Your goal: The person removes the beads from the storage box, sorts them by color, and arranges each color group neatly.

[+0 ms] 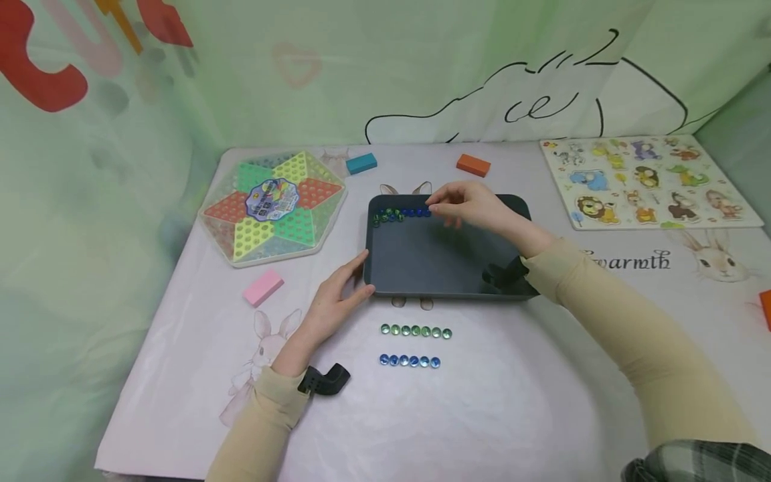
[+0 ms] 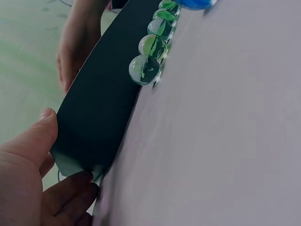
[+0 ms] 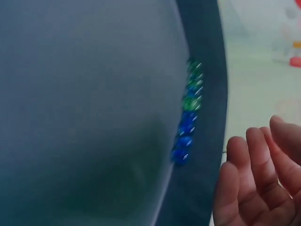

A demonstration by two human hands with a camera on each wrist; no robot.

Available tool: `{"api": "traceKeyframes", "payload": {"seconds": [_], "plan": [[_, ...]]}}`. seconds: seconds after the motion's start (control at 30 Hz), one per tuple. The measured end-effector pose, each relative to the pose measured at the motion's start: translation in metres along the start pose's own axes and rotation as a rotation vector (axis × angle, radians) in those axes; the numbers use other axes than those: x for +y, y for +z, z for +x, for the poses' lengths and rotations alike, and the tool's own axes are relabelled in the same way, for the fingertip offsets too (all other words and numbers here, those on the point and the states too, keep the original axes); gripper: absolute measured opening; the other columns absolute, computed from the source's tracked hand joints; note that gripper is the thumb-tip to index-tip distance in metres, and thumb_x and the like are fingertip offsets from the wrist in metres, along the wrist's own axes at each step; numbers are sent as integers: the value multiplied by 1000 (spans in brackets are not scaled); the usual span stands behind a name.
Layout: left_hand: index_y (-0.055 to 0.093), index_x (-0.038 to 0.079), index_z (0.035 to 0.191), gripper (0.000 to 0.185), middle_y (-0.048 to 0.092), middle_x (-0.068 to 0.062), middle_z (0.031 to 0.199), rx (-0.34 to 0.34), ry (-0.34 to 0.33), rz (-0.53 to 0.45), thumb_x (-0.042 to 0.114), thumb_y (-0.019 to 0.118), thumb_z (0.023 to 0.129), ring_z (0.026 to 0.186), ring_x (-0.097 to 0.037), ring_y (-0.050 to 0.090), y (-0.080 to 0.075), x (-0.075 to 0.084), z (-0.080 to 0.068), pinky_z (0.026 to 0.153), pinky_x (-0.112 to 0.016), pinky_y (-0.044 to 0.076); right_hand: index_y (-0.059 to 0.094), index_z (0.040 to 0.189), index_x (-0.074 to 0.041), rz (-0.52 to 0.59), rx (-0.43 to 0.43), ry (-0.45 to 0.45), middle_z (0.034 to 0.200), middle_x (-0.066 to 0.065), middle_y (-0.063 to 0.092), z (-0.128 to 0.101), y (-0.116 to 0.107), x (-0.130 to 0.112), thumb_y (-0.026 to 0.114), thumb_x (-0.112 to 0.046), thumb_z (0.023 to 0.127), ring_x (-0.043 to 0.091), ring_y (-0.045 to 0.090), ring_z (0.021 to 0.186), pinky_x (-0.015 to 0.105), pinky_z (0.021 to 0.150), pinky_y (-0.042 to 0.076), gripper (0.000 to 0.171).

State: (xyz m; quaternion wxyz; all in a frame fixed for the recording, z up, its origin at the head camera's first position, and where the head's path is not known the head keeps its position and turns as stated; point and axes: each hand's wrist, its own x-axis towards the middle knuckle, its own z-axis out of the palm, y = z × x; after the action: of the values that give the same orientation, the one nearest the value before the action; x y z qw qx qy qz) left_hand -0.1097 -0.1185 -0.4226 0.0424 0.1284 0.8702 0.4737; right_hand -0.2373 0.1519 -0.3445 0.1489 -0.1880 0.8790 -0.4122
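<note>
From the head view, the left hand (image 1: 337,298) grips the near left corner of the dark tray (image 1: 434,258) on the tabletop (image 1: 512,402), while the right hand (image 1: 472,204) hovers with loosely curled fingers over marbles (image 1: 400,214) along the tray's far wall. The left wrist view shows thumb and fingers pinching the tray corner beside green marbles (image 2: 153,52). The right wrist view shows relaxed fingers (image 3: 254,183) holding nothing, near the tray's marbles.

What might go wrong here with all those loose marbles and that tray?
The left hand grips the corner of the dark tray; a jolt could scatter the marbles in the tray lined along its far wall. The green row and blue row lie loose on the cloth near the tray's edge, so a sleeve might roll them away.
</note>
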Motion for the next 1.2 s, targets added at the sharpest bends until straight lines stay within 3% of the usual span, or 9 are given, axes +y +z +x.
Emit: {"api": "traceKeyframes", "payload": {"seconds": [0.23, 0.6, 0.9, 1.2], "plan": [[31, 28, 145, 61, 38, -3, 146, 2, 7, -2, 34, 59, 90, 134, -20, 36, 0, -1, 0, 111, -38, 28, 64, 111, -2, -89, 25, 26, 88, 19, 64, 14, 3, 10, 59, -19, 91, 27, 61, 69, 36, 57, 52, 26], [32, 26, 145, 60, 39, -3, 145, 9, 8, -10, 33, 58, 91, 134, -20, 35, 0, 0, 0, 111, -38, 28, 60, 120, -3, -200, -24, 115, 84, 15, 66, 24, 13, 20, 59, -19, 91, 19, 59, 58, 30, 51, 50, 33], [34, 23, 144, 60, 38, -1, 146, 15, 2, 9, 33, 58, 91, 135, -19, 35, 0, 2, 0, 112, -38, 27, 63, 112, -1, -222, 17, 126, 79, 13, 64, 26, 22, 20, 59, -18, 91, 17, 56, 53, 29, 47, 48, 28], [33, 28, 144, 59, 39, -1, 146, 19, -6, 8, 33, 59, 91, 135, -20, 34, 0, 3, -1, 112, -40, 26, 66, 105, -2, -259, 76, 154, 74, 10, 64, 27, 28, 19, 62, -19, 88, 15, 55, 50, 26, 45, 47, 24]]}}
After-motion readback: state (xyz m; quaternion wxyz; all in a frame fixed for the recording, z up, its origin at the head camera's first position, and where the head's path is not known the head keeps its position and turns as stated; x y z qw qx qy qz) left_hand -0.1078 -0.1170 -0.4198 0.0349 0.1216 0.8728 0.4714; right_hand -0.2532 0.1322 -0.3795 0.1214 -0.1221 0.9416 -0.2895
